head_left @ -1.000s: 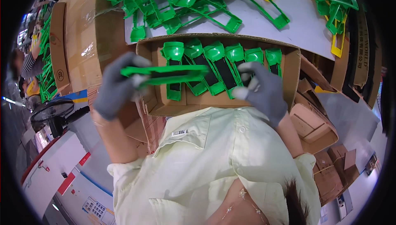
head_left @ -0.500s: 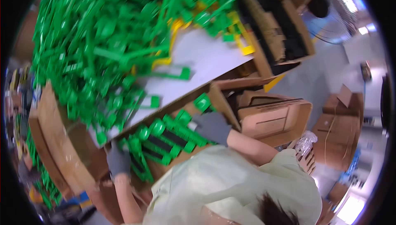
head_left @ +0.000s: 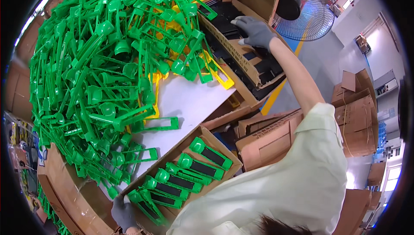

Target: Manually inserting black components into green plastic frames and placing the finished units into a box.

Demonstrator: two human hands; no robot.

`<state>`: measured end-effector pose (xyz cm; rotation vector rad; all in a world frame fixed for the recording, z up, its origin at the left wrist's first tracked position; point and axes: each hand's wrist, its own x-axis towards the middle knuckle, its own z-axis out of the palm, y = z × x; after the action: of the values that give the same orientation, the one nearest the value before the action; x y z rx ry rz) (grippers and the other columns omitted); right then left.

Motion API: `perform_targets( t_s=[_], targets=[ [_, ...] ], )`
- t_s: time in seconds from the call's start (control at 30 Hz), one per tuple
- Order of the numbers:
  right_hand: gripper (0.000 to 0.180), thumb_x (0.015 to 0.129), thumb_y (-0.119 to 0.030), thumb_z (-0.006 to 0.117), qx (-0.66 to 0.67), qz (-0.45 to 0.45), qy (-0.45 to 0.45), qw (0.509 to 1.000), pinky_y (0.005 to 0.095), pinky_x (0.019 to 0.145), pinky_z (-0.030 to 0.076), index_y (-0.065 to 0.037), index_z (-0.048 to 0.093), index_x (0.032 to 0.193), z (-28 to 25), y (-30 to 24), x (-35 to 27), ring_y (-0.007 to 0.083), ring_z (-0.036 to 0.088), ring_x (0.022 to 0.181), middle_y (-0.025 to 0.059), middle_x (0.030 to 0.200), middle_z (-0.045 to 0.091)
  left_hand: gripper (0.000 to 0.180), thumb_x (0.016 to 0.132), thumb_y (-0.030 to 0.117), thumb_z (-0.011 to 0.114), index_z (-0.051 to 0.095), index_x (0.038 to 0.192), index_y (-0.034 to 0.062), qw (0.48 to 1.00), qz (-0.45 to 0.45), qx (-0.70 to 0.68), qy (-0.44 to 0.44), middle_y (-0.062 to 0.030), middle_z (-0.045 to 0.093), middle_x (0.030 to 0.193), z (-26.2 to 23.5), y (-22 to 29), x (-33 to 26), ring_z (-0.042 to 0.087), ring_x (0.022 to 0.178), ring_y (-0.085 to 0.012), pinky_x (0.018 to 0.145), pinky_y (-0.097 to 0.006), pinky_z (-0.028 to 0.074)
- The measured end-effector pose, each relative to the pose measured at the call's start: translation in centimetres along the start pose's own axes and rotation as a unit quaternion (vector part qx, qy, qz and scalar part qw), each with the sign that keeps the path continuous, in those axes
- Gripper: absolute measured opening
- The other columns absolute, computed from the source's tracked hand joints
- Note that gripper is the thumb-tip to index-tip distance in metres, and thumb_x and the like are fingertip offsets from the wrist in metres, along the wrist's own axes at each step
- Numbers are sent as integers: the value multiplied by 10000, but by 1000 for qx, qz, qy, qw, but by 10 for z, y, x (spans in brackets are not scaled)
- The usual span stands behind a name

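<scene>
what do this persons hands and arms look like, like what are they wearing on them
The left hand and right hand wear grey, close-fitting gloves that end around the wrist, with paler fingertips. The right forearm is bare up to a loose, pale yellowish-green short sleeve. The left sleeve is out of view.

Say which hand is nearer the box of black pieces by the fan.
Right. The right hand is over the box; the left hand is far off, at the left end of the carton of green frames.
</scene>
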<state>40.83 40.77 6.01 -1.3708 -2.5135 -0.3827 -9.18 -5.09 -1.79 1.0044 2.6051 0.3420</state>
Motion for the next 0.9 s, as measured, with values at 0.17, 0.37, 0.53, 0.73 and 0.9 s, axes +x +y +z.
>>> perform_targets(
  t_s=[0.17, 0.37, 0.53, 0.73, 0.9],
  targets=[
    [928, 592, -290, 747, -114, -93, -152, 977, 395, 1030, 348, -127, 324, 1402, 38, 14, 56, 295, 374, 1288, 129, 1425, 349, 141, 868, 157, 614, 630, 924, 29, 994, 14, -103, 17, -9, 551, 610, 7, -34, 5, 470, 451, -64, 415, -244, 368],
    [1013, 515, -257, 770, -132, -85, -254, 954, 395, 1052, 330, -117, 314, 1409, 42, 15, 97, 334, 365, 1287, 164, 1426, 318, 119, 873, 143, 601, 627, 916, 36, 995, -36, -96, 18, -6, 547, 606, 3, -26, 4, 455, 440, -56, 403, -231, 367],
    [965, 535, -268, 728, -71, -62, -224, 970, 384, 988, 406, -154, 332, 1408, 45, 16, 89, 328, 438, 1221, 144, 1388, 364, 120, 873, 145, 600, 622, 881, 27, 995, -1, -90, 52, -9, 544, 600, 4, -25, 4, 469, 456, -54, 415, -232, 386],
    [893, 536, -266, 724, -19, -24, -257, 966, 375, 976, 418, -146, 394, 1357, 39, 19, 111, 306, 460, 1193, 123, 1332, 408, 124, 872, 140, 602, 616, 871, 17, 993, -37, -103, 41, -14, 570, 644, 5, -23, 7, 481, 484, -47, 417, -227, 404],
    [849, 549, -306, 716, -58, -51, -230, 970, 370, 980, 409, -142, 415, 1325, 45, 15, 110, 287, 446, 1205, 118, 1270, 444, 129, 874, 137, 601, 610, 879, 9, 992, 52, -80, 84, -12, 575, 660, 16, -47, 9, 489, 511, -45, 415, -218, 424]
  ],
)
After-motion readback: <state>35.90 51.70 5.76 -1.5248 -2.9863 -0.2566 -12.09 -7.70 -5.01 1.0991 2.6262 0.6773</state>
